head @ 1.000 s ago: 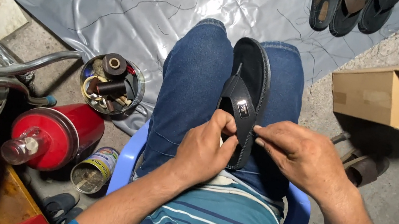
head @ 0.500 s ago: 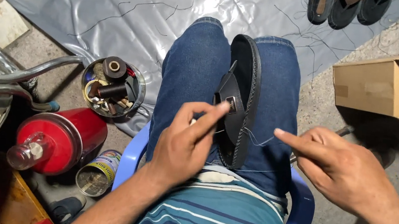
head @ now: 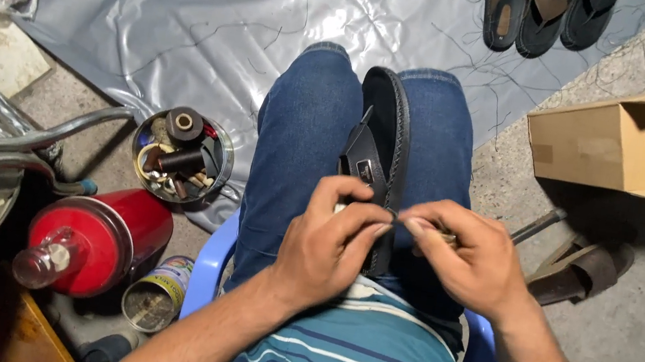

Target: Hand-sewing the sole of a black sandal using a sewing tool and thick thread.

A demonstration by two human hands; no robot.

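A black sandal (head: 388, 123) stands on its edge between my knees, toe pointing away, its strap with a small metal buckle facing left. My left hand (head: 331, 241) rests against the sandal's heel end, fingers curled and pinching at the sole's edge. My right hand (head: 463, 255) is beside it on the right, thumb and forefinger pinched together right at the sole's rim, holding something thin that is too small to make out. The fingertips of both hands nearly touch. I sit on a blue plastic chair (head: 205, 270) in blue jeans.
A round tin (head: 181, 154) of spools and small parts sits on the floor at left, with a red canister (head: 96, 237) and an open can (head: 154, 300) nearer me. A cardboard box (head: 630, 144) lies at right, sandals (head: 543, 15) at the top, a grey plastic sheet (head: 220, 15) ahead.
My right hand, drawn away to the right half a second ago, has come back to the sandal's heel edge. The sandal has tipped from lying flatter to standing on its edge.
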